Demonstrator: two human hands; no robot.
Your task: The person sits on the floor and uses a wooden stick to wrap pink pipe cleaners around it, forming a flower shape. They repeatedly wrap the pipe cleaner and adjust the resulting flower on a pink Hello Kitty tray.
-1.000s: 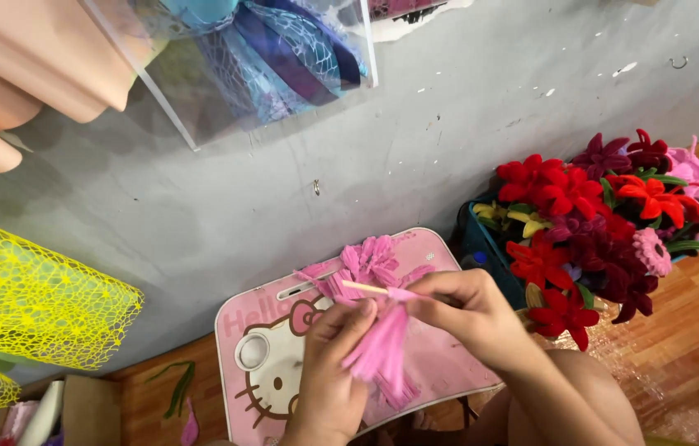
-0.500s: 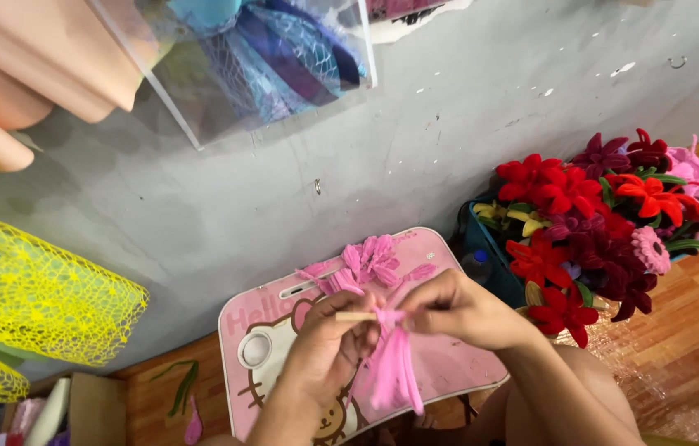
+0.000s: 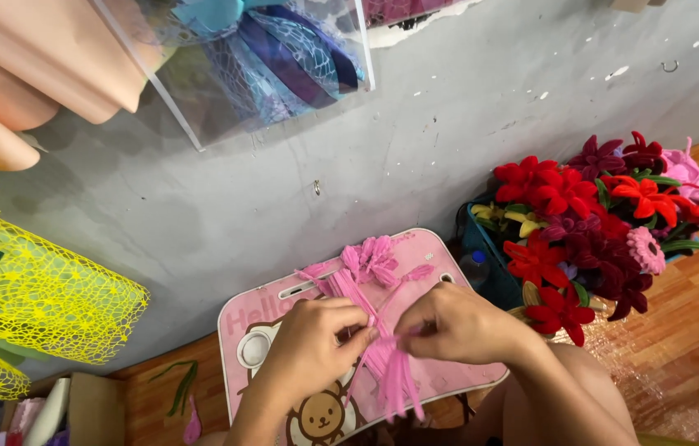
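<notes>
left hand [image 3: 310, 347] is closed, fingers curled, fingertips pinched on the bundle of pink pipe cleaners [image 3: 382, 351] at lower centre of the frame. right hand [image 3: 457, 324] is clenched too, thumb and forefinger pinched on the same bundle from the other side, the two pinches almost touching. the bundle is held over a pink lap table [image 3: 448, 272] with cartoon print, at bottom centre. the stems are fuzzy, bright pink, gathered tight at the pinch point; loose ends fan down below the hands, more strands run up and left. a finished pink looped flower shape [image 3: 372, 258] is seen just above the hands on the table's upper part, with thin strands spread beside it. red, maroon, orange and pink pipe-cleaner flowers [image 3: 589, 223] are packed in a dark container at right of the frame. yellow mesh wrap [image 3: 44, 306] is seen at left, peach paper rolls [image 3: 27, 58] at upper left, a clear sheet with blue ribbon [image 3: 275, 49] at top. grey wall behind, wood floor at lower right.
</notes>
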